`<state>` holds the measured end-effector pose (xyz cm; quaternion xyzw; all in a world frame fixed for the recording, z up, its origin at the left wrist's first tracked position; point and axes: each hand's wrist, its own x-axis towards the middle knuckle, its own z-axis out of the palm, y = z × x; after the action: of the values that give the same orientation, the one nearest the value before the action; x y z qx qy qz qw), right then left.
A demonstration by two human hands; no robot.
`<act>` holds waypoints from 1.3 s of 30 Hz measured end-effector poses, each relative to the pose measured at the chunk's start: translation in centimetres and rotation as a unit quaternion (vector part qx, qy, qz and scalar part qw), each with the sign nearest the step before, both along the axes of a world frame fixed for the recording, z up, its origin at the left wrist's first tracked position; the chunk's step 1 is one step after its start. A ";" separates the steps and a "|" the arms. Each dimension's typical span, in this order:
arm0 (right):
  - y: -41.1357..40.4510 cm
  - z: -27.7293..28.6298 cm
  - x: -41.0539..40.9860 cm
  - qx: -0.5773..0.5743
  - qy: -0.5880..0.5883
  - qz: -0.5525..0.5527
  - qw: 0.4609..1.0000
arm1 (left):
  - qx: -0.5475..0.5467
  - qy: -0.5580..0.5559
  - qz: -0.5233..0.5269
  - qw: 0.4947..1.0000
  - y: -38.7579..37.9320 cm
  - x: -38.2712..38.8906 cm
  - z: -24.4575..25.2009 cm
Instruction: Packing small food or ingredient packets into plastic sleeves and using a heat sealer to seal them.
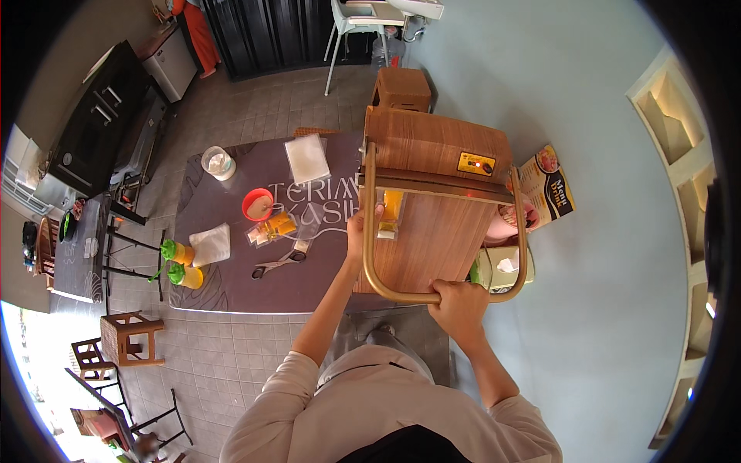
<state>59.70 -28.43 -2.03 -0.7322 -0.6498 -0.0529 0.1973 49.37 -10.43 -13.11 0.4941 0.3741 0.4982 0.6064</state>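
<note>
A wood-grain heat-sealing machine point(440, 139) stands at the table's right end, with a small light lit on its yellow control panel point(476, 164). My right hand point(460, 307) is wrapped around the front bar of its brass-coloured tubular handle point(405, 297). Under the sealing bar point(446, 190) lies a clear plastic sachet point(393, 207) with orange-yellow and pale contents. My left hand point(358, 231) holds this sachet at its left edge, the fingers partly hidden behind the handle tube. To the left, filled sachets point(272, 227) lie beside a red bowl point(257, 205) of light brown powder and scissors point(280, 264).
The dark printed table point(231, 289) also bears a stack of clear plastic bags point(307, 159), a jar point(219, 164), a white cloth or tissue point(209, 245) and two green-capped squeeze bottles point(182, 263). A tissue box point(509, 269) and menu point(547, 185) adjoin the machine. Another person point(200, 35) stands far back.
</note>
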 end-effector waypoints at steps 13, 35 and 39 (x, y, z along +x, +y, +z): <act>0.4 -1.4 -0.1 0.131 -0.076 -0.014 0.988 | 0.023 0.045 0.023 0.998 -0.4 0.1 0.8; 0.2 -1.3 -0.2 0.117 -0.075 -0.027 0.990 | 0.003 0.001 0.002 1.000 -0.1 0.2 -0.2; 0.3 -1.1 -0.4 0.115 -0.073 -0.021 0.990 | -0.002 -0.002 0.005 1.000 0.1 0.0 -0.6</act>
<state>59.35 -28.15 -3.16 -0.7121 -0.6365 -0.1851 0.2312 49.41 -10.32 -13.75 0.4906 0.3762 0.5013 0.6055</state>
